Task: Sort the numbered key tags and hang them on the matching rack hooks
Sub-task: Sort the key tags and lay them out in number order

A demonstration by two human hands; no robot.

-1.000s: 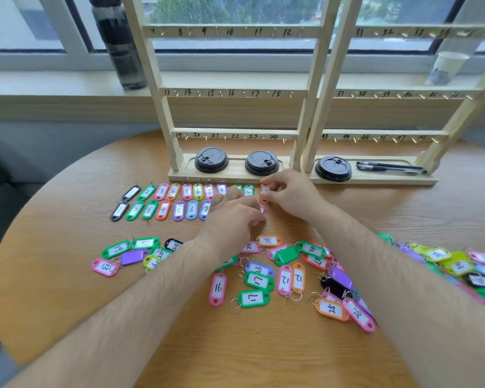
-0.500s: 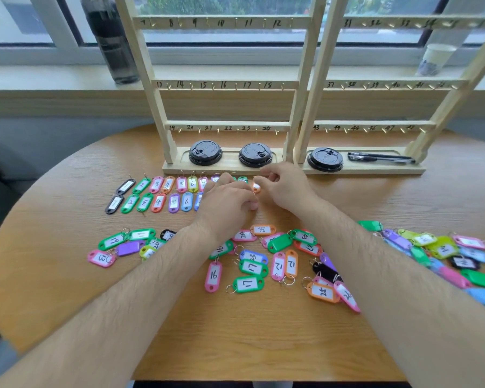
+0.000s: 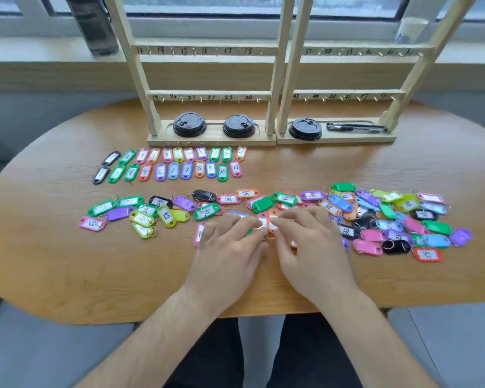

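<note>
L hand (image 3: 230, 247) and R hand (image 3: 312, 247): both palm-down, side by side, over centre of table (image 3: 67, 261). Fingers extended, slightly spread, not curled.

L fingertips rest on pink tag (image 3: 262, 222). R fingertips rest on orange tag (image 3: 273, 219). The two tags lie flat, touching each other. I cannot tell whether either thumb is under a tag.

Sorted tags (image 3: 174, 170): two rows, flat, just in front of L rack (image 3: 207, 93). Front row legible 4 to 11.

Unsorted tags (image 3: 389, 217): loose band across mid-table, densest at my R.

R rack (image 3: 345, 93): upright, base just beside L rack base.
</note>
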